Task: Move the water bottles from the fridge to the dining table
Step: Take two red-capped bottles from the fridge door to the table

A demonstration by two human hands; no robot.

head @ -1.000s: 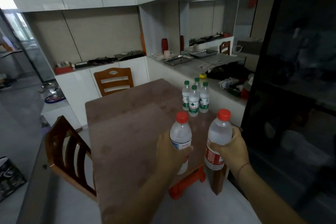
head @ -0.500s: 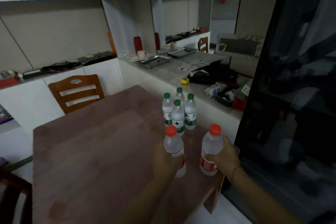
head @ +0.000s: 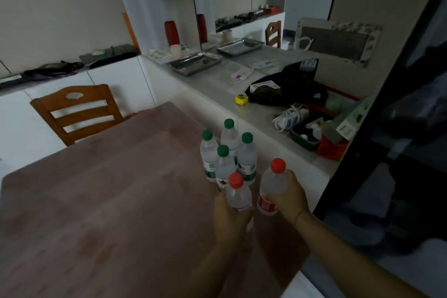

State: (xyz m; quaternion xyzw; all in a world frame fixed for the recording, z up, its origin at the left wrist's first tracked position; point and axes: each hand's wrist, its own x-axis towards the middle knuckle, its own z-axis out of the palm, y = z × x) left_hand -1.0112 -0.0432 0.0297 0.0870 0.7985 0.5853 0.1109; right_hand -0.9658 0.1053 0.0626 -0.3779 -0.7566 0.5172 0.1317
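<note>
My left hand (head: 229, 222) grips a clear red-capped water bottle (head: 237, 195) over the brown dining table (head: 108, 201). My right hand (head: 289, 197) grips a second red-capped bottle (head: 272, 185) with a red label, just to the right. Both bottles are upright, close in front of several green-capped water bottles (head: 228, 155) that stand clustered near the table's right edge. I cannot tell whether the held bottles touch the tabletop.
A wooden chair (head: 75, 111) stands at the table's far side. A grey counter (head: 256, 84) runs along the right with metal trays, a yellow tape measure (head: 241, 99), a black bag (head: 287, 87) and cables. A dark fridge door (head: 391, 104) rises at right.
Both hands have carried the red-capped bottles forward over the table, up close to the green-capped group. The view has moved in nearer to the table and counter.
</note>
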